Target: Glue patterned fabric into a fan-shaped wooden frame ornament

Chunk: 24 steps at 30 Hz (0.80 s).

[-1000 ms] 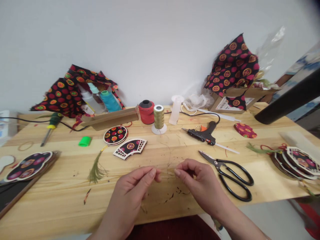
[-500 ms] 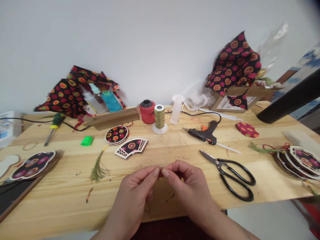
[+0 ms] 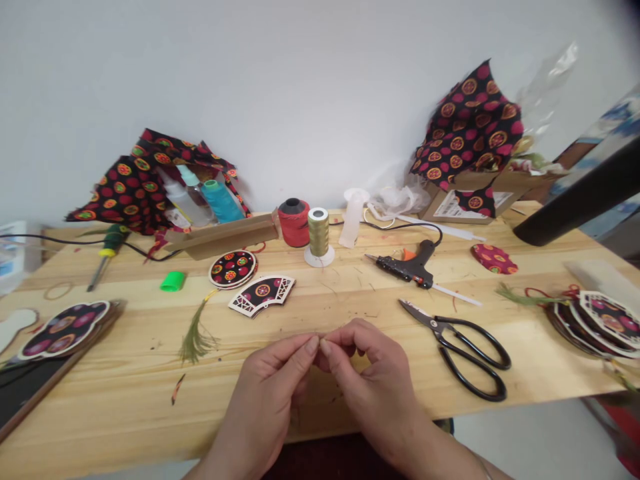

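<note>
My left hand [image 3: 277,383] and my right hand [image 3: 367,373] meet over the front of the wooden table [image 3: 150,413]. Both are closed, thumbs and forefingers pinched tip to tip. Whatever lies between the fingertips is too small or too hidden to make out. Just beyond them lies a fan-shaped ornament [image 3: 263,295] with a pale cut-out frame and patterned cloth. Behind it is a round ornament [image 3: 233,269] with a green tassel [image 3: 197,340]. Black-handled scissors [image 3: 455,343] lie to the right of my right hand, blades pointing away to the left.
A glue gun [image 3: 407,267] lies behind the scissors. Thread spools, one red [image 3: 294,223] and one olive [image 3: 319,233], stand at the back. Stacked ornaments [image 3: 600,323] sit at the right edge; a cloud-shaped ornament [image 3: 65,330] and a screwdriver [image 3: 106,257] are at left.
My right hand has shifted slightly left, bringing its fingertips closer against those of my left hand. The things on the table have stayed where they were.
</note>
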Available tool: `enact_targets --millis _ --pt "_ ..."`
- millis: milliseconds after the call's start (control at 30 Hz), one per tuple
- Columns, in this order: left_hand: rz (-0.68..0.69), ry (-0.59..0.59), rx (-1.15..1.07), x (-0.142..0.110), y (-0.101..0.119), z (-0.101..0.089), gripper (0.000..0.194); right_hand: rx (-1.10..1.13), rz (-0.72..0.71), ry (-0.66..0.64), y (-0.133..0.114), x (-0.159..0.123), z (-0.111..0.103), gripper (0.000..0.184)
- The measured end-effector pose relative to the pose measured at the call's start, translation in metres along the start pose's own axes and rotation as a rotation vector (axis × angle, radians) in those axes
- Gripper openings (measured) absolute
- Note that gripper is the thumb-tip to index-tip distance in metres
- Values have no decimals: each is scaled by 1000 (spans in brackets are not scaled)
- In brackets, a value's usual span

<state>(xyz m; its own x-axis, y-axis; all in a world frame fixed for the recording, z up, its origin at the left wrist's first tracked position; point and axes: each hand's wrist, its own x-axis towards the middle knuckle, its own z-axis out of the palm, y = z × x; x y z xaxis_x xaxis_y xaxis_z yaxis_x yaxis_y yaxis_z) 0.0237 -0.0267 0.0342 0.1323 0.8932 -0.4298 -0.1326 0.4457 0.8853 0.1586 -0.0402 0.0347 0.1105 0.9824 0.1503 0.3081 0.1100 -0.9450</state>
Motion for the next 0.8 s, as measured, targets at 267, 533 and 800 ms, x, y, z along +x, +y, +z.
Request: enact_targets --millis 267,533,800 --pt "-1 -28 -16 1 -1 0 28 -141 -161 16 5 0 0 15" --pt "-11 -35 27 0 5 3 26 -192 -172 -23 4 0 -6 13" --pt "-85 -113 10 -1 7 3 31 -111 -224 -147 9 9 -18 33"
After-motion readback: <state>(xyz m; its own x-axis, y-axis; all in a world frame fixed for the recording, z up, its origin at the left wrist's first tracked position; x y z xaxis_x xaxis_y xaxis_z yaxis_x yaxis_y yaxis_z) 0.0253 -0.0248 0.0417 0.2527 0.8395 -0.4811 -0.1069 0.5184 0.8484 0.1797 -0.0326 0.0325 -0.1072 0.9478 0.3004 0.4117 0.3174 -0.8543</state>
